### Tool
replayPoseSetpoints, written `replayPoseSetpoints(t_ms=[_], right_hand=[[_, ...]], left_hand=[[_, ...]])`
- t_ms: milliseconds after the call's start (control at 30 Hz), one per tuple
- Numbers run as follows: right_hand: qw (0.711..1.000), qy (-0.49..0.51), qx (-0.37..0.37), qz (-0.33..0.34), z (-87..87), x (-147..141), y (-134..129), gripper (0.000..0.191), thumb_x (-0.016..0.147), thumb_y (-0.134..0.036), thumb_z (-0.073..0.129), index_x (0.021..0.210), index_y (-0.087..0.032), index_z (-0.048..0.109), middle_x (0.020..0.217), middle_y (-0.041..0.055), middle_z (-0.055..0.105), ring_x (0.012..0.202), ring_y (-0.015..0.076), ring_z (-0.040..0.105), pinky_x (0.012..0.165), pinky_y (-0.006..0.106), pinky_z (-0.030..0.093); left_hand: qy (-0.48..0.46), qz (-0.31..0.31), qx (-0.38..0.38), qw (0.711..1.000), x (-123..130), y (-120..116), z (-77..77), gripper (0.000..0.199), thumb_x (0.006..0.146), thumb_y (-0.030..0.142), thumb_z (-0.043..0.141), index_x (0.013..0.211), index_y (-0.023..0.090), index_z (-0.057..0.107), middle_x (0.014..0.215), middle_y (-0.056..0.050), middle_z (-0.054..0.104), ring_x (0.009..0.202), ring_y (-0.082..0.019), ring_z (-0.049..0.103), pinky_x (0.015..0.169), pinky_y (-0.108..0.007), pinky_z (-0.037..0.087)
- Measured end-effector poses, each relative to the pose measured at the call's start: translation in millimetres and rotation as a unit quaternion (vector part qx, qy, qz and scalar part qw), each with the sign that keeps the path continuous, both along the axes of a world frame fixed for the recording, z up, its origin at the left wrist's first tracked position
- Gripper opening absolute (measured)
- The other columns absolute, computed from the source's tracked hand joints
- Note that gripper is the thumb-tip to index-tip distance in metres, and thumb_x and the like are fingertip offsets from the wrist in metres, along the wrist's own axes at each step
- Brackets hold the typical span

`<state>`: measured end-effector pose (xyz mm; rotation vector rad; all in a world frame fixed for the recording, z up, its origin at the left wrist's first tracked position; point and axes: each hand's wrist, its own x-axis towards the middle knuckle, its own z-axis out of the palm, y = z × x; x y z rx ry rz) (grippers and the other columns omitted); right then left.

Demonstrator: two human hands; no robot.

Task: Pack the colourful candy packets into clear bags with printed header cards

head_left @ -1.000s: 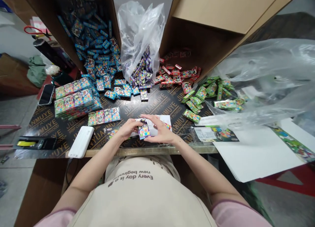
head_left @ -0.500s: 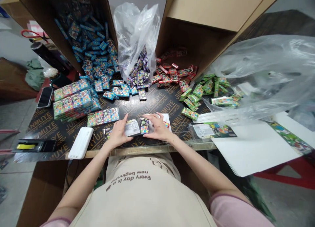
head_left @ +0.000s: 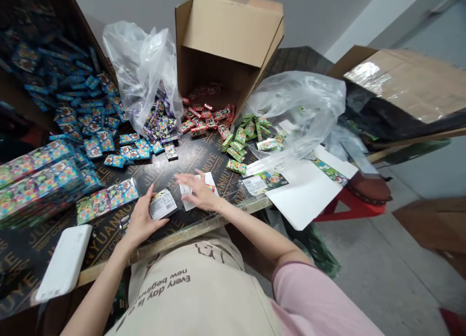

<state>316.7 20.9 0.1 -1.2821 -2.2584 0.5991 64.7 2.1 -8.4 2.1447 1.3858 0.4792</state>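
My left hand (head_left: 141,218) curves around the left end of a flat printed pack with a white barcode label (head_left: 162,205), thumb at the near edge and fingers at the far one. My right hand (head_left: 199,191) hovers at or on a white card (head_left: 189,204), its fingers stretched and apart. A bit of a small red box (head_left: 210,187) shows beside that hand; the rest is covered. Left of my left hand lies a row of four-colour small boxes (head_left: 108,199). Whether the right fingertips touch the card I cannot tell.
Stacked box rows (head_left: 40,185) and a white power bank (head_left: 64,262) are at left. Loose blue boxes (head_left: 136,150), purple boxes (head_left: 160,120) in a plastic bag, red boxes (head_left: 206,120) and green boxes (head_left: 238,144) lie behind. White sheets (head_left: 300,200) overhang at right.
The view has swung to the right. My right hand has parted from my left and its fingers have spread. The small purple box that was between my hands no longer shows.
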Motion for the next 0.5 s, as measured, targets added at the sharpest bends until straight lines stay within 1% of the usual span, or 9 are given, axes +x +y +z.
replayPoseSetpoints(t_ms=[67,133,200,233,300,367,400,467,500], right_hand=[[0.993,-0.040,0.020,-0.110,-2.3,22,39,0.058,0.089,-0.048,0.053,0.141,-0.025,0.042,0.145,0.0106,0.046,0.138,0.0262,0.033,0.112,0.049,0.014],[0.977,-0.079,0.029,-0.195,-4.2,47,88,0.070,0.080,-0.048,0.066,0.140,-0.021,0.043,0.154,0.0154,0.029,0.143,0.0333,0.021,0.110,0.052,0.017],[0.967,-0.089,0.010,-0.239,-4.0,68,136,0.079,0.074,-0.037,0.073,0.143,-0.019,0.039,0.157,0.0184,0.017,0.144,0.0382,0.013,0.108,0.057,0.017],[0.965,-0.073,-0.009,-0.250,-2.8,76,155,0.076,0.074,-0.030,0.072,0.142,-0.017,0.040,0.157,0.0195,0.017,0.143,0.0388,0.012,0.107,0.059,0.016],[0.966,-0.028,-0.037,-0.253,0.8,84,182,0.061,0.077,-0.021,0.066,0.135,-0.014,0.047,0.153,0.0211,0.027,0.141,0.0375,0.019,0.106,0.061,0.015],[0.969,0.013,-0.046,-0.241,4.3,84,191,0.041,0.081,-0.019,0.059,0.120,-0.011,0.057,0.138,0.0209,0.049,0.132,0.0341,0.035,0.105,0.059,0.020],[0.971,0.029,-0.047,-0.232,5.6,81,189,0.033,0.083,-0.020,0.056,0.114,-0.011,0.060,0.127,0.0193,0.058,0.124,0.0316,0.044,0.103,0.057,0.026],[0.975,0.060,-0.056,-0.206,6.8,70,176,0.028,0.088,-0.026,0.049,0.108,-0.011,0.062,0.104,0.0135,0.068,0.103,0.0255,0.057,0.094,0.048,0.040],[0.977,0.077,-0.065,-0.189,7.1,62,164,0.030,0.089,-0.029,0.046,0.107,-0.012,0.063,0.096,0.0105,0.069,0.093,0.0227,0.060,0.088,0.043,0.045]], left_hand=[[0.089,-0.048,0.004,0.995,6,0,2.7,0.100,0.068,0.028,0.070,0.151,0.025,0.015,0.130,-0.014,0.051,0.118,-0.032,0.050,0.098,-0.049,0.041],[0.182,-0.106,0.007,0.978,16,0,8.7,0.093,0.065,0.018,0.068,0.148,0.030,0.027,0.138,-0.014,0.044,0.122,-0.034,0.045,0.099,-0.050,0.040],[0.247,-0.146,0.005,0.958,28,1,16.2,0.085,0.062,0.013,0.067,0.140,0.033,0.040,0.142,-0.013,0.040,0.125,-0.035,0.042,0.099,-0.051,0.039],[0.269,-0.159,0.000,0.950,34,1,19.6,0.080,0.061,0.012,0.067,0.136,0.033,0.045,0.142,-0.013,0.041,0.125,-0.035,0.042,0.097,-0.051,0.040],[0.300,-0.169,-0.009,0.939,44,2,24.2,0.072,0.059,0.012,0.068,0.127,0.029,0.052,0.136,-0.015,0.045,0.122,-0.035,0.044,0.093,-0.050,0.043],[0.312,-0.166,-0.018,0.935,47,3,25.7,0.069,0.056,0.011,0.069,0.122,0.025,0.055,0.129,-0.016,0.049,0.118,-0.035,0.046,0.090,-0.051,0.044],[0.304,-0.164,-0.024,0.938,46,4,25.8,0.069,0.055,0.010,0.070,0.120,0.024,0.055,0.128,-0.017,0.050,0.118,-0.036,0.047,0.091,-0.051,0.044],[0.239,-0.155,-0.042,0.958,43,7,26.8,0.070,0.055,0.013,0.074,0.122,0.024,0.055,0.131,-0.017,0.049,0.122,-0.036,0.045,0.096,-0.053,0.040],[0.177,-0.140,-0.054,0.973,42,9,28.1,0.073,0.057,0.018,0.077,0.125,0.025,0.053,0.135,-0.016,0.047,0.125,-0.036,0.044,0.100,-0.054,0.038]])
